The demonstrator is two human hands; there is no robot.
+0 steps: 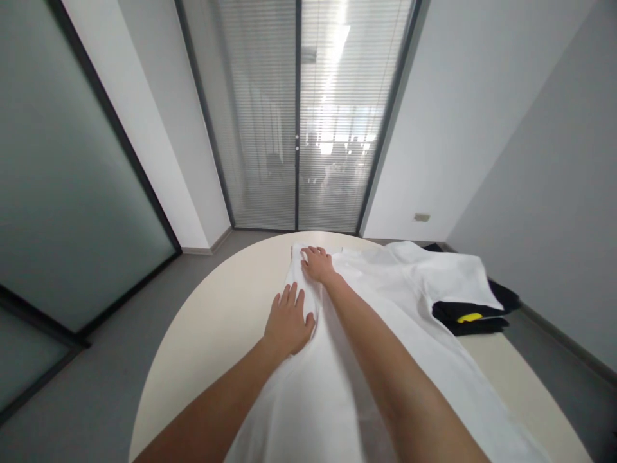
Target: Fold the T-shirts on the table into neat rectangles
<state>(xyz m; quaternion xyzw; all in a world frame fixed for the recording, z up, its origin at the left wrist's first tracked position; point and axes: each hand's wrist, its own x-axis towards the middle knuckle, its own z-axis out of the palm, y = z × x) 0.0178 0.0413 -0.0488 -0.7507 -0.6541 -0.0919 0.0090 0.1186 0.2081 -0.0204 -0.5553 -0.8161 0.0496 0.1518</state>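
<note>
A white T-shirt [385,289] lies spread over the round table, its near end running out of view at the bottom. My left hand [289,321] rests flat on the shirt's left edge with the fingers spread. Farther away, my right hand [317,263] lies on the cloth near its far left corner, fingers stretched out and apart. Neither hand grips the fabric. One sleeve [457,276] reaches out to the right, over part of a stack of folded black clothes [475,326]. My right forearm hides some of the shirt's middle.
The cream round table [207,341] has a curved edge on the left and far side. A yellow patch [469,317] shows on the black stack at the right. Beyond stand a glass door with blinds [270,128], white walls and a frosted glass panel [62,167].
</note>
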